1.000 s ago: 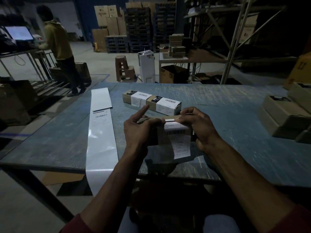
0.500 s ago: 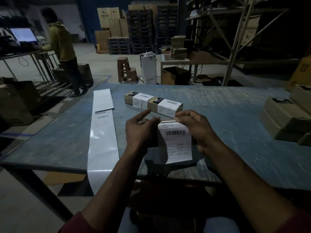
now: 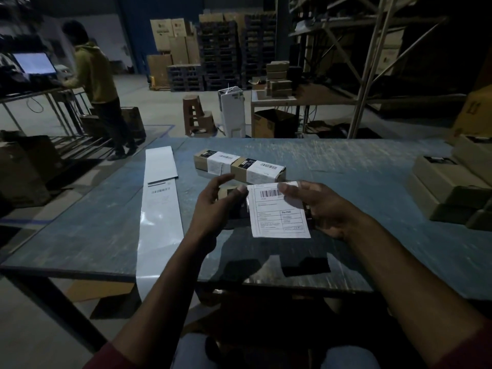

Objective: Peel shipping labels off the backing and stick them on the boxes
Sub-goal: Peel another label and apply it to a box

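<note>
A small brown box (image 3: pixel 225 192) is held above the blue table (image 3: pixel 346 177), mostly hidden behind a white shipping label (image 3: pixel 279 214) stuck over its top and hanging down its near face. My left hand (image 3: pixel 215 209) grips the box's left end, thumb against the label's left edge. My right hand (image 3: pixel 319 206) holds the right end, thumb pressing the label's top near the barcode. Two labelled boxes (image 3: pixel 239 167) lie end to end just beyond. The long white backing strip (image 3: pixel 161 209) runs along the table's left and carries one label (image 3: pixel 159 191).
Several plain boxes (image 3: pixel 452 187) are stacked at the table's right edge. The backing strip hangs over the near edge. A person (image 3: pixel 98 83) stands at a screen far left. Cartons, pallets and shelving fill the background beyond the table.
The box has been tilted up toward me, so the label's face now shows in full. My right thumb has slid onto the label's top edge; my left index finger has lowered.
</note>
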Motion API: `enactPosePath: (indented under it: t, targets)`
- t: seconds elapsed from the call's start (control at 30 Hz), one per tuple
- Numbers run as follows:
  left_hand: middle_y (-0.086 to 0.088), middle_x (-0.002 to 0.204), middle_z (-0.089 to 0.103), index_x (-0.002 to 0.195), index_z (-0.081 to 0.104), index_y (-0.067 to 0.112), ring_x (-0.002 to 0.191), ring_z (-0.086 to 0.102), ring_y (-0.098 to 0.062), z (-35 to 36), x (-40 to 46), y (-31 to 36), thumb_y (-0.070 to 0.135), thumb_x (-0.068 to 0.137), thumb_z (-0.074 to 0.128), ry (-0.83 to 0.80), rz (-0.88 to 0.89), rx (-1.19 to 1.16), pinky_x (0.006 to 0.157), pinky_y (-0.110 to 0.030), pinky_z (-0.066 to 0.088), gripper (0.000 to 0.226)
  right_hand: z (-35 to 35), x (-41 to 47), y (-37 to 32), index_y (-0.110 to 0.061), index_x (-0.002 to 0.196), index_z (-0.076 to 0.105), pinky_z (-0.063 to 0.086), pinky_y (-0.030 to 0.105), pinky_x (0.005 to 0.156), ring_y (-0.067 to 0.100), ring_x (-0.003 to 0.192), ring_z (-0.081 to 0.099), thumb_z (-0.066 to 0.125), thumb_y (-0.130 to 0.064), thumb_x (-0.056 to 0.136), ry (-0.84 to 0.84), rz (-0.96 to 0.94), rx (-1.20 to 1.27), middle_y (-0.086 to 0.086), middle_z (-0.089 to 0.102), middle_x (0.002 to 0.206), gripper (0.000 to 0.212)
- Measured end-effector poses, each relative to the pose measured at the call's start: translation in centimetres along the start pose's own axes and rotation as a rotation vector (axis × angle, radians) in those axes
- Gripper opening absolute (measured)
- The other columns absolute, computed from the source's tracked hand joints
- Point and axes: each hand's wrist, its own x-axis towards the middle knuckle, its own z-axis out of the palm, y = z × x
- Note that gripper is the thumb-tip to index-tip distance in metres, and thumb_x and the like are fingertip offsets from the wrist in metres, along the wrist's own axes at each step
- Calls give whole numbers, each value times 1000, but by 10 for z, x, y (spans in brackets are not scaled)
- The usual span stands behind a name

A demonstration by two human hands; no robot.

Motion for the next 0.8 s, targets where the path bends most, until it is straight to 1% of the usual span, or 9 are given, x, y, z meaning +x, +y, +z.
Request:
enactPosePath:
  t: [0.03,0.1,0.17,0.27,0.4,0.53,0.67,0.77,0.8]
  targets:
    - [1,107,75,138,60,27,80,76,-8,1,-1,0,29,93,76,-2,0,9,58,-16,55,48,-2,1,3,-8,126,69,62,39,79,31,103,77,83,-26,81,6,-8,7,15,79,114,51]
    - [-6,120,67,144,53,31,83,72,-12,5,-5,3,37,83,83,-31,-21,69,55,-18,55,68,-3,1,6,-9,125,71,63,38,73,33,99,78,86,-18,80,33,-22,-1,16,79,111,48]
    - [-3,117,64,146,48,34,86,72,-17,8,-6,4,37,70,93,-61,-41,109,54,-22,57,88,-3,0,8,-10,123,72,63,39,73,33,97,78,86,-16,81,40,-38,-2,16,79,110,44]
    - [-7,117,71,151,43,32,87,75,-18,6,-6,1,31,58,101,-93,-30,167,58,-26,59,111,-5,-2,8,-10,122,72,65,41,74,33,96,78,87,-17,76,19,-46,-5,16,80,109,49]
    - [-3,114,73,152,43,30,89,77,-12,1,-5,-1,30,54,103,-129,-18,238,67,-30,63,115,-9,-6,10,-10,123,70,64,38,71,31,94,79,89,-12,67,-23,-52,-75,13,80,108,59]
    - [-4,116,73,154,39,31,92,77,-18,-2,-2,-4,32,55,103,-170,-69,258,65,-32,63,119,-11,-6,12,-8,123,70,64,37,70,30,96,79,90,-7,64,-53,-60,-100,12,80,109,62]
    - [-6,120,71,156,32,38,93,77,-24,-7,0,-2,36,52,104,-179,-107,259,61,-35,60,127,-11,-8,13,-9,123,70,64,40,78,30,100,78,91,-12,63,-96,-74,-143,11,80,110,64]
    - [-10,127,66,154,32,45,95,73,-30,-9,6,-1,46,45,105,-175,-161,256,59,-36,58,131,-11,-6,15,-11,125,69,63,48,86,34,101,77,90,-20,65,-81,-92,-118,13,79,112,64]
    - [-12,129,65,153,33,48,94,71,-33,-9,8,-1,50,43,104,-175,-180,252,57,-35,57,132,-11,-4,15,-13,125,69,63,48,83,33,98,78,90,-24,66,-72,-102,-112,14,79,112,64]
